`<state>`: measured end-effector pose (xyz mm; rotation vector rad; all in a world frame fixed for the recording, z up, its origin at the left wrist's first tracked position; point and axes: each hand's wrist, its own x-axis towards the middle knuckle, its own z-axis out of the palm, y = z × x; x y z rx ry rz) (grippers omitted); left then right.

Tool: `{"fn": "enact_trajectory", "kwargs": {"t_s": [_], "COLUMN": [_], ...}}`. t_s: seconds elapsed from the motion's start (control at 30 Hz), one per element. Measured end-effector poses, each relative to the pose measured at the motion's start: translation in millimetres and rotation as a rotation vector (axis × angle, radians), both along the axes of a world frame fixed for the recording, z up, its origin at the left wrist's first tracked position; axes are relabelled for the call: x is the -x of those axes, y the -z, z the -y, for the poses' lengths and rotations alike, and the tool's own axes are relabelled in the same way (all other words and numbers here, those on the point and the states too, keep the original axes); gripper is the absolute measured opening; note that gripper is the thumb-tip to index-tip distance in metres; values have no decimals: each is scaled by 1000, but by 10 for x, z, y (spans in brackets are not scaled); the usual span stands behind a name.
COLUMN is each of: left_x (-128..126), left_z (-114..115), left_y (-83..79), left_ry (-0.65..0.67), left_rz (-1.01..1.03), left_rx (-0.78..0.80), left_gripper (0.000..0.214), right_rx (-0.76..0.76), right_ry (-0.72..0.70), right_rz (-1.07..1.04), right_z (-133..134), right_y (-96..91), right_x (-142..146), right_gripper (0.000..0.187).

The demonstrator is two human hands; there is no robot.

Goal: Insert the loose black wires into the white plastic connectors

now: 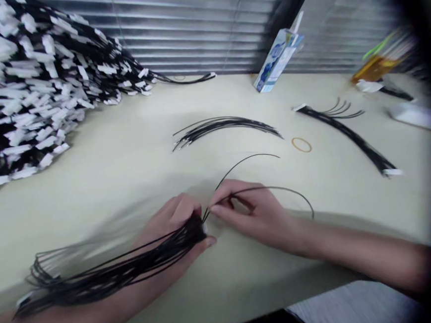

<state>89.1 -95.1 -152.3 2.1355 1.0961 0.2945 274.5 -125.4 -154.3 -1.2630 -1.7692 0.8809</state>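
My left hand [182, 216] is closed round the end of a black wire harness [115, 271], where a bit of white connector shows between thumb and fingers. The rest of the harness trails back over my left forearm. Just to the right, my right hand [247, 206] pinches a thin black wire [292, 189] between thumb and forefinger, its tip close to the connector. Another thin wire [245, 160] rises from the same spot and curves off behind my right hand. Whether either tip sits inside the connector I cannot tell.
Loose black wires [227, 123] lie beyond my hands. A rubber band [302, 144] and a harness with white connectors [347, 131] are to the right. A large pile of harnesses [26, 82] fills the back left. A drink carton [278, 59] stands by the blinds [197, 28].
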Motion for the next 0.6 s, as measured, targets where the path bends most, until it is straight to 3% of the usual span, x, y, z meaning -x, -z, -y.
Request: {"fn": "enact_trajectory", "kwargs": {"t_s": [0.1,0.17,0.27,0.3,0.43,0.6], "left_x": [-25,-43,-53,-50,-24,-8], "left_z": [31,54,63,56,12,-5], "left_y": [-17,-31,-32,-26,11,9], "left_ry": [-51,-88,-104,-101,-52,-48], "left_rz": [9,6,-3,-8,-44,-68], "left_rx": [-16,-19,-13,-10,23,37], "left_gripper": [23,23,22,22,22,24], "right_rx": [-17,-101,-169,-188,-87,2], "right_ry": [268,433,616,683,646,517], "right_rz": [-250,-277,-48,306,733,1050], "right_z": [-211,-398,-621,-662,-683,-673], "right_y": [-72,-137,-220,-235,-190,-28], "right_x": [-308,-661,-1267,-1442,-1821,-1833], "right_gripper": [24,19,24,29,14,11]}}
